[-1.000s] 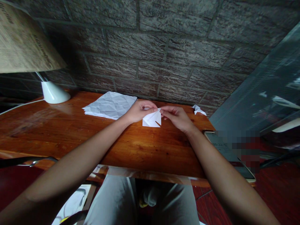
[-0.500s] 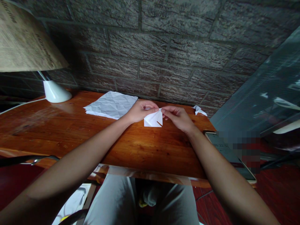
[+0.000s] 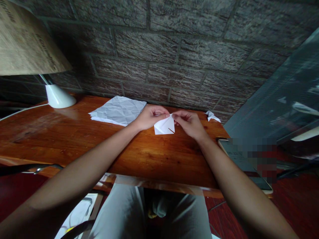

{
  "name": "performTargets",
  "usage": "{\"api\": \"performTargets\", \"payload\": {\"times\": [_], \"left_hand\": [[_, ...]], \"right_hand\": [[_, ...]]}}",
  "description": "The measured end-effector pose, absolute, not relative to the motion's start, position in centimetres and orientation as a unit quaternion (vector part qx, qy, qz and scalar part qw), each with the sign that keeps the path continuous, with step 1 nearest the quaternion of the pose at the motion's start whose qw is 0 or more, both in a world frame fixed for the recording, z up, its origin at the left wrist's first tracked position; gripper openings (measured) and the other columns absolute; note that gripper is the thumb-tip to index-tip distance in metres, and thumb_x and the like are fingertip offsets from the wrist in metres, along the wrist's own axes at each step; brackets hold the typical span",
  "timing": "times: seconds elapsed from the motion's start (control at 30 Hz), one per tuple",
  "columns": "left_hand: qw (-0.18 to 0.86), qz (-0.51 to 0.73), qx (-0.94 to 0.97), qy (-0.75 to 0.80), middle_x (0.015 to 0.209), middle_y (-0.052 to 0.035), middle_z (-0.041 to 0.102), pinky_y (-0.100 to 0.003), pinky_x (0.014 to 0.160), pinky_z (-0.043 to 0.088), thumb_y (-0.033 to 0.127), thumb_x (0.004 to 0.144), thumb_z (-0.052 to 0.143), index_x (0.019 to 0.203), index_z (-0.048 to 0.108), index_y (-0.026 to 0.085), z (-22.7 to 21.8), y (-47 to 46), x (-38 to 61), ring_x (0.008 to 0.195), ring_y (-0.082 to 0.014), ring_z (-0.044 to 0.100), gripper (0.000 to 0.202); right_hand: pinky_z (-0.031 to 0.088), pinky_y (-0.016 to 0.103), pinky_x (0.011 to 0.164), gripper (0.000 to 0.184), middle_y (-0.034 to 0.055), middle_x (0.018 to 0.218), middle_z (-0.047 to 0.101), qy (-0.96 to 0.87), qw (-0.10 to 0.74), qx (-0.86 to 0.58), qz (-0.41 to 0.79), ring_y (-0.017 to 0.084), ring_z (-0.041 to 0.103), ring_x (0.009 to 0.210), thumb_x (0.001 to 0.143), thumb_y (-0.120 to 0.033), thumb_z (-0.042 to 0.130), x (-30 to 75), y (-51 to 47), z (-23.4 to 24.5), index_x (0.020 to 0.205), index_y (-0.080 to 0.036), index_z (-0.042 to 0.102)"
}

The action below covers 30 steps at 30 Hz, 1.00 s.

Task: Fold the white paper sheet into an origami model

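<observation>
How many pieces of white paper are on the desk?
3. A folded piece pinched between the left hand and right hand; a creased sheet behind the left hand; a small scrap near the wall. More may hide underneath.

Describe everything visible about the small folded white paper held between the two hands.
The folded paper is a small white piece, thin and crisp-looking, folded into a roughly triangular, layered shape with sharp creases. Its upper point is pinched from both sides: the left hand grips it on one side, the right hand on the other, fingertips meeting at the top. The lower edge lies on or just above the glossy wooden table; contact cannot be told. A short dark line shows near its right edge.
</observation>
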<state>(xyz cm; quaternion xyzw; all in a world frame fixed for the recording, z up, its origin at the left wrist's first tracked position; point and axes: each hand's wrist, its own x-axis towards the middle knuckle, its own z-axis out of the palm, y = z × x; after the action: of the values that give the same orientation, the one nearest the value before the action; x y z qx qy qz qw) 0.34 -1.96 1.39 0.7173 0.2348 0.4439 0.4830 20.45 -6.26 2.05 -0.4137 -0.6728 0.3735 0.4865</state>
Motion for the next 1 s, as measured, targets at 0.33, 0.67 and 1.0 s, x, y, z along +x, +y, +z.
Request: {"api": "performTargets", "payload": {"times": [0.33, 0.67, 1.0], "left_hand": [[0.468, 0.45, 0.719, 0.249, 0.084, -0.003, 0.077, -0.024, 0.066, 0.049, 0.034, 0.07, 0.085, 0.092, 0.071, 0.016, 1.28, -1.92, 0.56, 0.073, -0.0143, 0.069, 0.032], [0.486, 0.442, 0.713, 0.245, 0.086, -0.0033, 0.077, -0.025, 0.067, 0.05, 0.034, 0.07, 0.085, 0.093, 0.071, 0.016, 1.17, -1.84, 0.54, 0.073, -0.0145, 0.069, 0.033], [0.481, 0.43, 0.727, 0.235, 0.086, -0.0037, 0.077, -0.024, 0.066, 0.049, 0.035, 0.071, 0.084, 0.09, 0.071, 0.015, 1.5, -2.09, 0.55, 0.073, -0.014, 0.068, 0.031]], "right_hand": [[0.048, 0.029, 0.07, 0.029, 0.0011, 0.076, 0.07, -0.661, 0.512, -0.408, 0.366, 0.013, 0.058, 0.067, 0.079, -0.047, 0.076, 20.11, -6.28, 2.02, 0.087, -0.018, 0.076], [0.05, 0.031, 0.072, 0.03, 0.0024, 0.078, 0.073, -0.664, 0.507, -0.411, 0.364, 0.015, 0.061, 0.071, 0.076, -0.047, 0.079, 20.41, -6.35, 2.24, 0.085, -0.019, 0.076], [0.049, 0.029, 0.072, 0.021, 0.0001, 0.074, 0.07, -0.648, 0.521, -0.415, 0.37, 0.013, 0.059, 0.068, 0.074, -0.039, 0.076, 20.17, -6.39, 2.1, 0.08, -0.019, 0.075]]}}
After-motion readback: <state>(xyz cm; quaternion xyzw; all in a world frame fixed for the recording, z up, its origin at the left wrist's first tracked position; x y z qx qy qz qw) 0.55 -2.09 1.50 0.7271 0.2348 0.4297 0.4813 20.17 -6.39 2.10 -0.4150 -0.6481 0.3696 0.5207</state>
